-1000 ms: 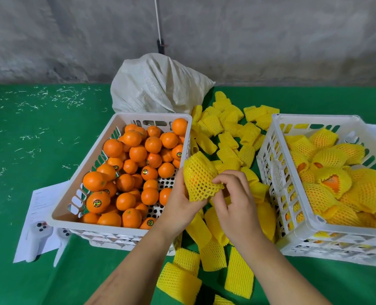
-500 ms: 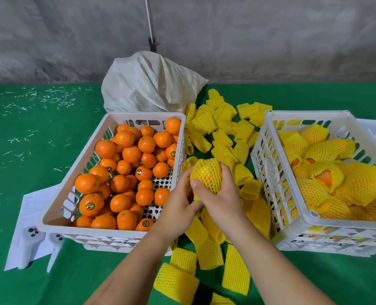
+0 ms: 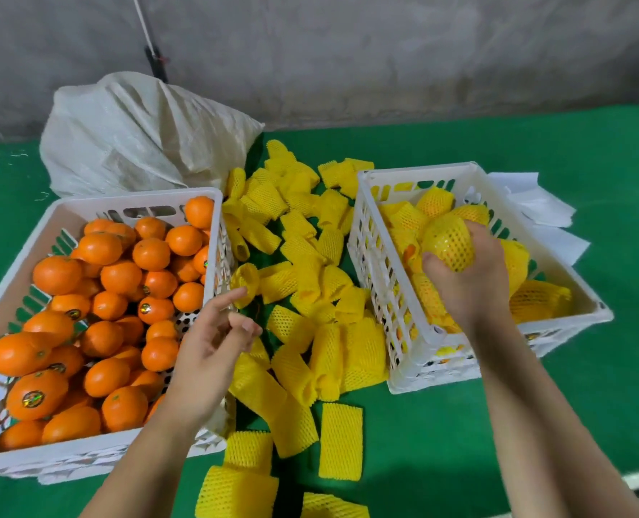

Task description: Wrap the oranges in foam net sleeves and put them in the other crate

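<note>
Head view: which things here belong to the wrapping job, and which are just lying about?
Job: bare oranges in left crate; loose foam sleeves; wrapped orange held by right hand; right crate; left hand.

Lying about: white sack; papers.

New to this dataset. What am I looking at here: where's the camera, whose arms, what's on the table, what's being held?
No machine here: a person works with bare hands, and the single camera sits on their head, looking forward and down. On the green table a left crate holds bare oranges. A right crate holds oranges already wrapped in yellow foam net. Loose foam net sleeves lie between the crates, and a white sack stands behind. The right hand grips a wrapped orange over the right crate. The left hand holds nothing, fingers loosely curled, near the sleeves.
</note>
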